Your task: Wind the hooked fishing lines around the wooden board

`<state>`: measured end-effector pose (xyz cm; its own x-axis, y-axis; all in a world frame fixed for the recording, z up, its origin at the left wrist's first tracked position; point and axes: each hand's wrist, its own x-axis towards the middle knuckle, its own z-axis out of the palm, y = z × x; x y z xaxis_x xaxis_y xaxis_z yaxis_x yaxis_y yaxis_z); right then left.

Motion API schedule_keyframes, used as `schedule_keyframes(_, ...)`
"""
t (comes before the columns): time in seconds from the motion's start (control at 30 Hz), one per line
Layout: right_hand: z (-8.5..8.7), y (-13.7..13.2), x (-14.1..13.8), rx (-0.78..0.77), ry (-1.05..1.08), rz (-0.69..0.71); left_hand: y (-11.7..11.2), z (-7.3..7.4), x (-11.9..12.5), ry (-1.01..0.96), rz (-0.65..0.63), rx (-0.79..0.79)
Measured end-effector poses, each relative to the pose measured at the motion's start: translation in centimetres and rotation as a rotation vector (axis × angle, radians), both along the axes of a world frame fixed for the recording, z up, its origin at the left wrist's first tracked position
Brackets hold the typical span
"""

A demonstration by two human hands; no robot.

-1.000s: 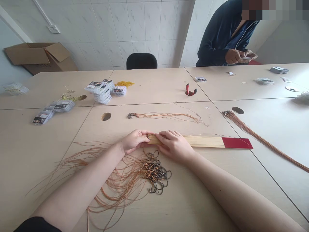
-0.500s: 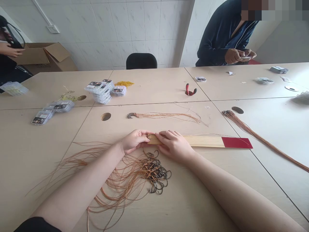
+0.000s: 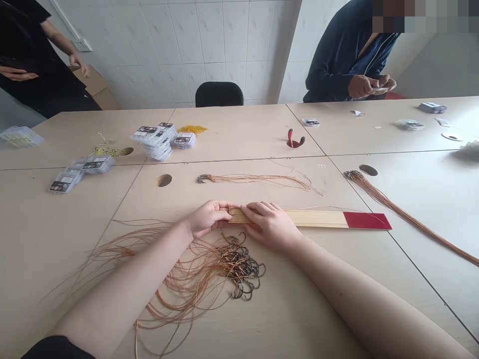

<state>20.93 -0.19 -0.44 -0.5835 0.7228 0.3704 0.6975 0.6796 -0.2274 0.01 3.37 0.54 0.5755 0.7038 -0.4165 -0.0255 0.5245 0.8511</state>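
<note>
A long wooden slat [image 3: 318,218] with a red right end lies flat on the table [image 3: 284,309]. My left hand [image 3: 207,218] is curled at its left end, fingertips pinched against the wood. My right hand [image 3: 270,224] lies over the slat just to the right, fingers bent and pressing on it. What the fingertips pinch is too small to make out. Below my hands lies a tangled pile of dark fish hooks with orange-brown leader lines [image 3: 228,267] that fan out to the left.
A small bundle of hooked lines [image 3: 258,179] lies beyond the slat, a longer bundle [image 3: 396,209] to the right. Stacked clear packets [image 3: 157,139] and red pliers [image 3: 294,138] sit farther back. One person stands at the far right, another at the far left.
My hands and the slat have not moved. A person in black has walked into view at the far left, in front of the cardboard box.
</note>
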Motion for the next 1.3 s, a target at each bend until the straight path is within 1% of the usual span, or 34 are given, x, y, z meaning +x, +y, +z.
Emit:
schedule_keyframes(0.47, 0.27, -0.1, 0.01, 0.002, -0.007, 0.002, 0.01, 0.18, 0.07, -0.011, 0.013, -0.012)
schedule_keyframes(1.3, 0.06, 0.22, 0.1, -0.004, 0.019, 0.022, -0.14, 0.24, 0.13, -0.021, 0.005, -0.005)
